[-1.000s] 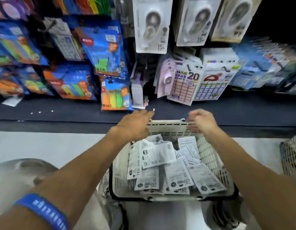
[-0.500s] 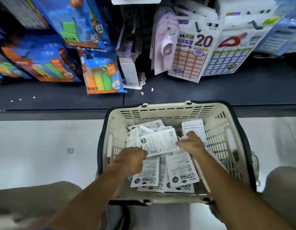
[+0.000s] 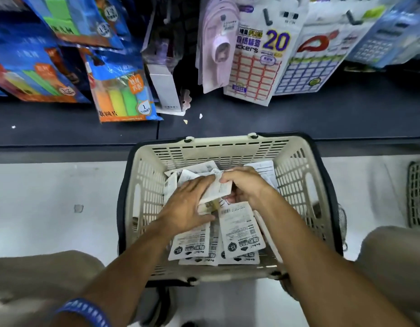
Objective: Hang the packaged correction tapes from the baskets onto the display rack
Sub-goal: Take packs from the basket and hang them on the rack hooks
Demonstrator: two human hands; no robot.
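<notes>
Head view: both hands were down inside the cream basket [image 3: 143, 185], which sat on the floor just in front of the dark shelf.
Change: a second earlier they gripped the basket's far rim; half a second back they had dropped onto the pile.
Left hand [image 3: 189, 206]: fingers spread flat over the packaged correction tapes [image 3: 242, 230], pressing and sorting, clamping nothing.
Right hand [image 3: 245, 185]: pinched on one white packet [image 3: 219, 191] near the basket's middle, lifting its edge.
Display rack [image 3: 251, 55]: beyond the basket, hooks already crowded.
Meaning: positioning done, picking begun; nothing hung yet.
</notes>
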